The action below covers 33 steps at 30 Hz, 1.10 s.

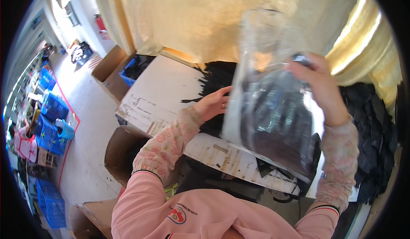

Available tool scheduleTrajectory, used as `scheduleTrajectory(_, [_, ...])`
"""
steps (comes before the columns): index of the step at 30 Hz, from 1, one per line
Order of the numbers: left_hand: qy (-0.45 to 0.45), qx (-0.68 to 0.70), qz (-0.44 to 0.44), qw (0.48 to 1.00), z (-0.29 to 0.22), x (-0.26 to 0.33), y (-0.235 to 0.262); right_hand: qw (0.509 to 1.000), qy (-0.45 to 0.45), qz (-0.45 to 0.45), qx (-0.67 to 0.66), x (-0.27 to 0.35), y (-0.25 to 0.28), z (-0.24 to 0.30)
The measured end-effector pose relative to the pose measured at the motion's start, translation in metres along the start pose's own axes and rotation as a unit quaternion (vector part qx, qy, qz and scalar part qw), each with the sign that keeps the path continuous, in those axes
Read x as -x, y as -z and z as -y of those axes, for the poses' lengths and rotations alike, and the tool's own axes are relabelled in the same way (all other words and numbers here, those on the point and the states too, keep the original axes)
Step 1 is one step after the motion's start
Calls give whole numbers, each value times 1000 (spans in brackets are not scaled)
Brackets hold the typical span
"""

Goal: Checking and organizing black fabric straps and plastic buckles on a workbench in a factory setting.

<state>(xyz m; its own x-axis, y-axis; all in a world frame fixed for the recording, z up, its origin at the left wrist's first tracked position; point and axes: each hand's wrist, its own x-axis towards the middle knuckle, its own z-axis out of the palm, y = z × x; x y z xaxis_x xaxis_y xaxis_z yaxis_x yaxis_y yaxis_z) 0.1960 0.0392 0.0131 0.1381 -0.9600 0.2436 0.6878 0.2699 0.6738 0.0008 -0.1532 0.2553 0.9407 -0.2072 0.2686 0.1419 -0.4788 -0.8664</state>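
A clear plastic bag (276,123) with dark, folded-looking contents hangs tilted over the table, blurred by motion. Closed round its upper right side is my right hand (318,79), with a small dark bit showing at the fingertips that I cannot make out. At the bag's left edge, my left hand (212,104) is open with fingers stretched toward it; whether they touch it I cannot tell. Behind and below the bag, black strip-edged material (218,74) lies on the white, scuffed tabletop (171,83).
Black sheets are heaped (369,141) at the right. Cardboard boxes (124,151) stand left of the table, one beside a blue crate (128,74). A yellowish curtain (192,21) hangs behind. Further left, blue crates (53,106) line a red floor line.
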Motion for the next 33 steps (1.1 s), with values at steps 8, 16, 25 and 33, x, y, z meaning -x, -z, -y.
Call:
scheduleTrajectory(8, [-310,-328,-286,846,-133,188,20,967,188,147,-91,-149,-169,-45])
scheduleTrajectory(16, [-279,-733,-502,365,-77,269,102,911,251,52,322,-177,-317,-171])
scheduleTrajectory(25, [-202,-755,-470,411,-5,257,104,982,99,-49,153,-100,-260,-223])
scheduleTrajectory(33, [-164,-790,-463,367,-35,267,145,931,-216,292,-46,129,-192,-115])
